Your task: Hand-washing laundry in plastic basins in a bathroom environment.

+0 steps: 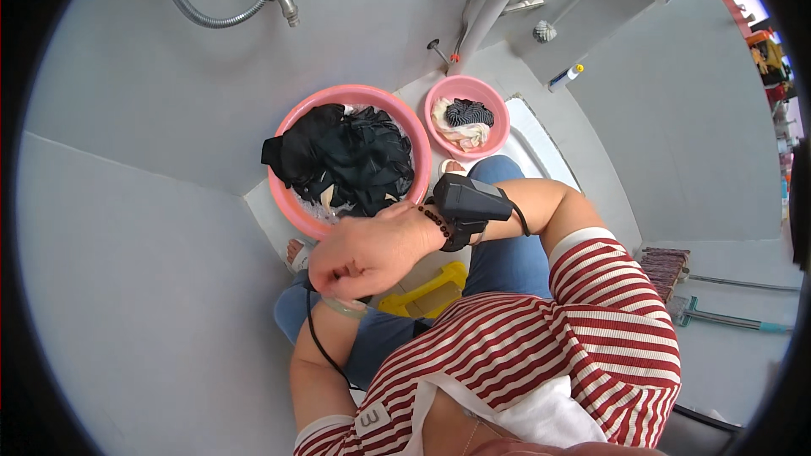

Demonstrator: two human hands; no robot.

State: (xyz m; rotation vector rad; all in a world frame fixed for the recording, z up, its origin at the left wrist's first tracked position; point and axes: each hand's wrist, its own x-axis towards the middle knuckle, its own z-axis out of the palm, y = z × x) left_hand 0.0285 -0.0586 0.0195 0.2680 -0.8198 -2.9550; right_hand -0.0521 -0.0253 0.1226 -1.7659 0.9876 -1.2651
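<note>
R hand [363, 253] fingers curled in, crossed over L arm [328, 338] just above pale green bangle [345, 308]; can't tell if pinching anything. L hand blocked from view, state can't tell. Dark clothes [346, 152] heaped in lg pink tub [363, 91], just beyond R hand, suds round edges. Light, steady grip prob. best; keep black wrist box [473, 197] clear of wet.
</note>
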